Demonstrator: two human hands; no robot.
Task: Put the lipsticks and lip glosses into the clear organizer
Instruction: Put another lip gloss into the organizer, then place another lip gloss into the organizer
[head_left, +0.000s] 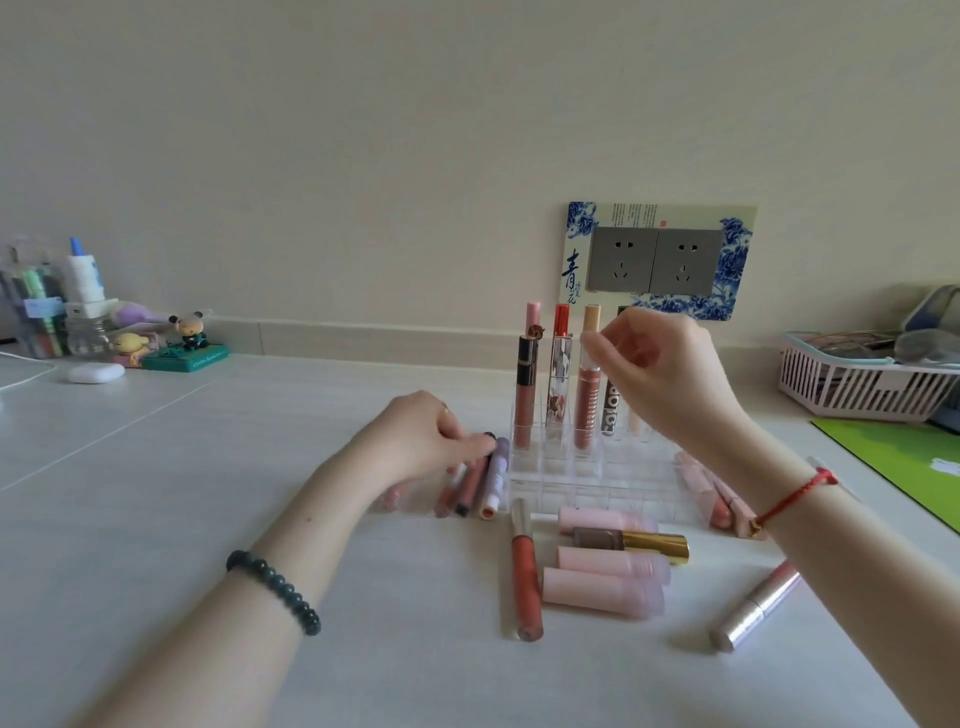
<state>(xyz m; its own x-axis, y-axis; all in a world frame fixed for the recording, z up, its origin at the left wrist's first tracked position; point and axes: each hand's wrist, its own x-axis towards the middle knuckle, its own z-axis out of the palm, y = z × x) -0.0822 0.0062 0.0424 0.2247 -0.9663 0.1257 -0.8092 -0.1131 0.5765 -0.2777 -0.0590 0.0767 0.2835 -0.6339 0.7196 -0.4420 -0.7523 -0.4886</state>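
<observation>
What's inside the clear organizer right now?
Four tubes stand upright in the back of the clear organizer: a dark-capped gloss, a red-capped tube, a peach-capped gloss and a lettered tube. The right hand covers the slots beyond; more may hide there.

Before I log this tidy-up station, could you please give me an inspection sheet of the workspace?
Surface: white table.
Job's things: clear organizer holds at least four upright tubes in its back row; loose tubes lie left, right and in front of it.
Clutter: figurines, pen holder, pink basket, green mat.
Grippers: left hand has fingertips on the tubes lying left of the organizer, grip unclear; right hand, fingers curled, is at the standing tubes' tops, grip unclear.
Cables: white cable at far left.
Surroundings: cream wall; double wall socket, nothing plugged in.
</observation>
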